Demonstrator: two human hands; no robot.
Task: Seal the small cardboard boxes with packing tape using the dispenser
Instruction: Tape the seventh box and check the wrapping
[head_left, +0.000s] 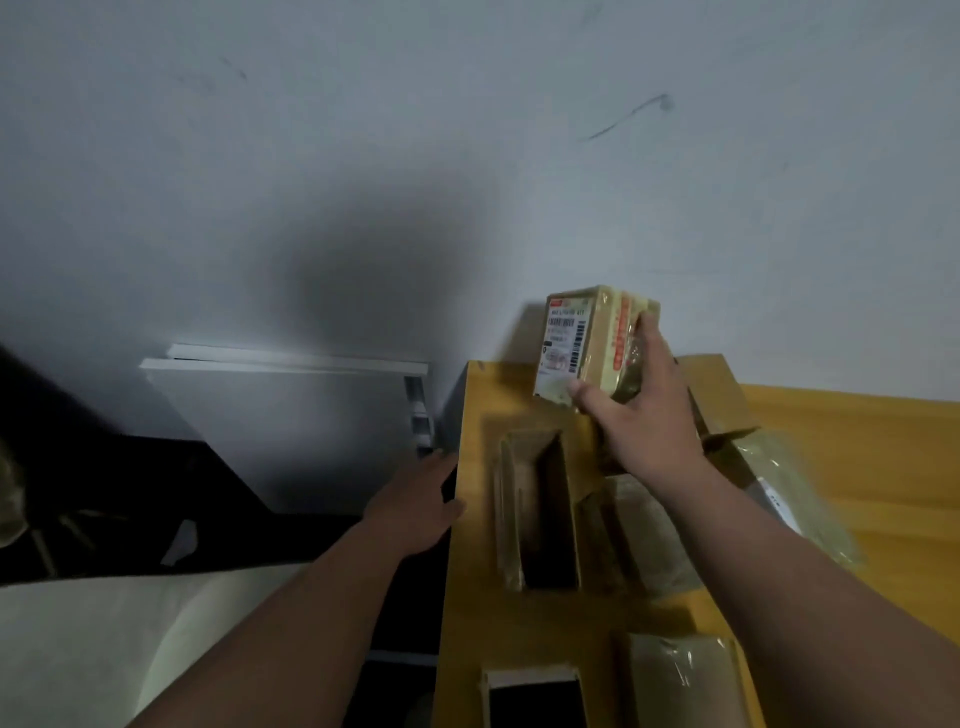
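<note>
The taped box (592, 343), a small cardboard carton wrapped in clear packing tape with a white barcode label on its left face and a strip of red print along its right side, is held up at about one o'clock from the middle of the view, above the far left corner of the yellow wooden table (857, 493). The right hand (644, 410) grips it from below and from the right, the thumb pressed near the lower edge of the label and the fingers curled up along the red-printed side. Directly beneath it, toward six o'clock, an open box (540, 509) lies on the table with its dark inside showing, and just to its right sits another box (634, 535) covered in shiny tape, partly hidden by the right forearm. At three o'clock from the hand, flattened brown cardboard (717, 395) and a clear plastic bag (795, 493) rest on the tabletop. Near the bottom edge, at five to six o'clock, two more boxes show: a taped one (680, 680) and one with a dark opening (535, 696). The left hand (421, 499) is at nine o'clock from the open box, fingers straight and loosely spread, holding nothing, its thumb at the table's left edge. Beyond it, a white panel (291, 415) leans on the grey wall (467, 130).
</note>
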